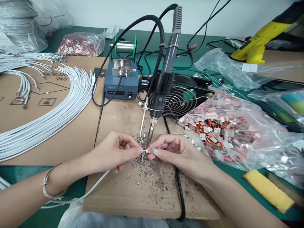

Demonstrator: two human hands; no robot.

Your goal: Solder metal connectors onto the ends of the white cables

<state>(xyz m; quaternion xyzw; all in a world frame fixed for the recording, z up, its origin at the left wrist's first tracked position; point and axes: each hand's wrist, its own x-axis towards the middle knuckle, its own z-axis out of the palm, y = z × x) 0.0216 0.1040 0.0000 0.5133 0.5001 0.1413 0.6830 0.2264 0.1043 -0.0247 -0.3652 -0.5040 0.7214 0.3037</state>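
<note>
Green matting covers your counter (133, 34), and on it, right in front of you, lies a scorched cardboard pad (147, 186) littered with solder crumbs. Take the fixed soldering iron (163, 85) as your landmark: it slants down from a black stand, its tip and the thin solder feed tube ending just above the pad's middle. Directly under that tip your two hands meet. Your left hand (116, 152) has thumb and fingers pressed together, pinching the end of a white cable (95, 185) that trails back toward your left wrist, where a metal bangle (51, 186) sits. Your right hand (180, 152) pinches a small orange-and-metal connector (150, 149) between thumb and forefinger, holding it level and touching the cable end, just below the iron's tip. Behind the iron stands a black wire-guarded fan (182, 101), tilted back. To the iron's left and slightly behind is the blue solder feeder box (121, 85), with a spool of solder (123, 47) on top. Farther left of the iron, a large bundle of white cables (57, 117) curves across a flat cardboard sheet (47, 145). To the iron's right, an open clear bag of orange connectors (220, 129) spills toward the pad. In front of that bag, near your right forearm, lies a yellow sponge (267, 190). Far behind and to the right of the iron rests a yellow tool (258, 41), partly out of view.
</note>
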